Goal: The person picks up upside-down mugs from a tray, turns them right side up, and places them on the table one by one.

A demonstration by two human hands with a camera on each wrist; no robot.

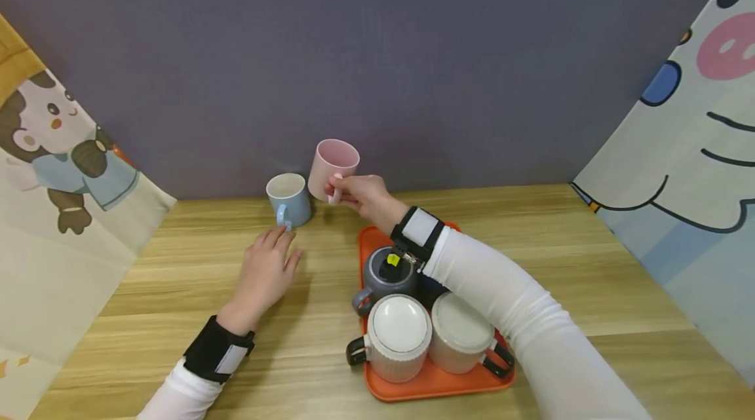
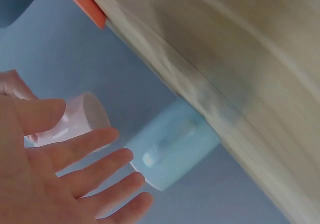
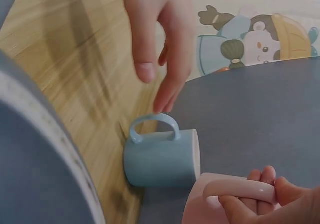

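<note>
A pink mug (image 1: 326,168) hangs tilted in the air near the back wall, its handle pinched by my right hand (image 1: 367,196). In the right wrist view the thumb and fingers curl round that pink handle (image 3: 240,189). Just left of it, a light blue mug (image 1: 289,200) stands upright on the table with its handle toward me. My left hand (image 1: 268,269) reaches out over the table, fingers extended, fingertips right by the blue handle (image 3: 155,121). Seen from the left wrist, its fingers (image 2: 105,171) are spread and hold nothing.
An orange tray (image 1: 413,390) in front of me carries a grey lidded teapot-like cup (image 1: 377,276) and two pale mugs with black handles, one on the left (image 1: 400,335) and one on the right (image 1: 460,335). A dark grey wall (image 1: 413,66) borders the wooden table (image 1: 590,263).
</note>
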